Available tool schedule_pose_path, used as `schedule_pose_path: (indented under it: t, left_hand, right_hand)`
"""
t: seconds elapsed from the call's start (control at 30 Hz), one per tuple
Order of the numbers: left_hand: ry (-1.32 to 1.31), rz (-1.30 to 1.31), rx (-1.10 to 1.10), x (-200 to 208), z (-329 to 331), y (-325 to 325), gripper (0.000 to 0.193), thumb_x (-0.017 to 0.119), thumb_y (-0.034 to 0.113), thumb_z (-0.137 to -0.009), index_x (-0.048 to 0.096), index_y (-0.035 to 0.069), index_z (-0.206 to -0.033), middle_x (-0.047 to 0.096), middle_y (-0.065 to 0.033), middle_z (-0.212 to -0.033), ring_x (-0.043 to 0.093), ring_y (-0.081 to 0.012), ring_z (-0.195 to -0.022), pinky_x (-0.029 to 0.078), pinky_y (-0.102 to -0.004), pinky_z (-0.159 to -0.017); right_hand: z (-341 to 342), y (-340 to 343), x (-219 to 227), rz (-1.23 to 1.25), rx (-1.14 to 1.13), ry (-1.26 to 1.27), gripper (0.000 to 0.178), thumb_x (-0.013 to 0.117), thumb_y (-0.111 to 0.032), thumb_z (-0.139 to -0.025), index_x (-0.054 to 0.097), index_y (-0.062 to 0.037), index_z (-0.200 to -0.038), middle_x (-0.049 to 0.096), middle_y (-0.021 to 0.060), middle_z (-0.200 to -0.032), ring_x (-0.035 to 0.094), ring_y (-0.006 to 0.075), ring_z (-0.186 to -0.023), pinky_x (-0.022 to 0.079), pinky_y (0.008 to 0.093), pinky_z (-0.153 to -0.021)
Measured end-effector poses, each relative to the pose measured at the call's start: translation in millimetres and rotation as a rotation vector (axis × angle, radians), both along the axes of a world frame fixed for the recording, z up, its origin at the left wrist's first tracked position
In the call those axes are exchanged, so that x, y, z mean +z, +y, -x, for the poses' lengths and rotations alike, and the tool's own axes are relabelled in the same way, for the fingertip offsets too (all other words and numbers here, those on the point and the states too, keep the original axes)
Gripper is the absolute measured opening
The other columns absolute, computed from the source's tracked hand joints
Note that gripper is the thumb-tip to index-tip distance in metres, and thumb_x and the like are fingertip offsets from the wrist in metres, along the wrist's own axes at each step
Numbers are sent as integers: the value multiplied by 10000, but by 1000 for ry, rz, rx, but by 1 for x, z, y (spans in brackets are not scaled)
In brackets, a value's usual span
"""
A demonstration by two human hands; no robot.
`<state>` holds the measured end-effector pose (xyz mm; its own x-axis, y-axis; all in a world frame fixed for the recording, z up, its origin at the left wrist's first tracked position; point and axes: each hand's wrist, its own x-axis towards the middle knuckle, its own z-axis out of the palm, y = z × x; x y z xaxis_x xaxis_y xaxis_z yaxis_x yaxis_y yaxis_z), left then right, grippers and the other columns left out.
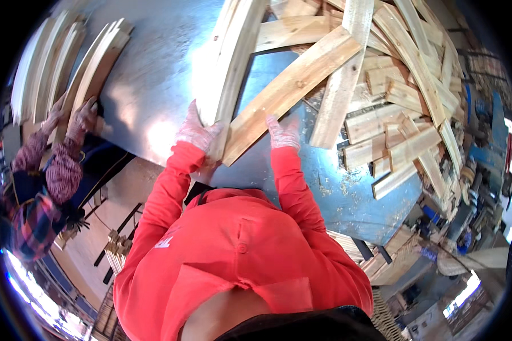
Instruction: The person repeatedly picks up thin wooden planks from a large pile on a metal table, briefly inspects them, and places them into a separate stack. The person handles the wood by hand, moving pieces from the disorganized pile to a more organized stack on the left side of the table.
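Mid-frame, our left hand point(198, 131) rests at lower end of long boards point(236, 68), closure unclear; our right hand point(283, 133), fingers spread, sits at slanted board's point(293, 94) edge. Best we steer by edges, fingertips clear where boards meet.

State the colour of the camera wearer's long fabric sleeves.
The long fabric sleeves are bright red, showing best in the head view.

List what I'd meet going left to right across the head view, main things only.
Row of long, pale wooden boards → wearer's pale-gloved left hand → wearer's pale-gloved right hand → jumbled heap of short, pale wooden boards.
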<state>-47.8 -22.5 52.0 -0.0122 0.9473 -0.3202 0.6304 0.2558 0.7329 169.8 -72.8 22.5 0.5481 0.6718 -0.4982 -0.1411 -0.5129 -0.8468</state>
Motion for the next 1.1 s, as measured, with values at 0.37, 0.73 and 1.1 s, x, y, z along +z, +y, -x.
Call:
schedule_pose_path:
  t: [0.37,0.73,1.1]
  left_hand:
    - [38,100,-198,31,48,-20,1068,759,413,-683,160,24,-1476,492,-265,-1317,557,-358,-1159,466,-380,-949]
    - [212,51,-40,25,46,-5,1071,798,344,-640,211,12,-1473,506,-260,-1309,567,-344,-1142,464,-380,-955]
    - [347,130,-46,29,75,4,1133,769,524,-673,167,18,-1488,478,-291,-1333,523,-372,-1206,433,-378,-995]
  right_hand:
    - [78,65,71,33,836,-446,537,470,-499,-902,485,-15,-1134,642,268,-964,619,445,-932,481,523,-811]
    - [-117,130,25,125,526,-807,819,754,-369,-753,358,6,-1364,498,209,-1298,568,333,-1090,465,454,-917]
    - [89,85,-7,-83,739,-401,566,594,-432,-877,497,6,-1221,608,283,-1077,618,433,-951,503,464,-841]
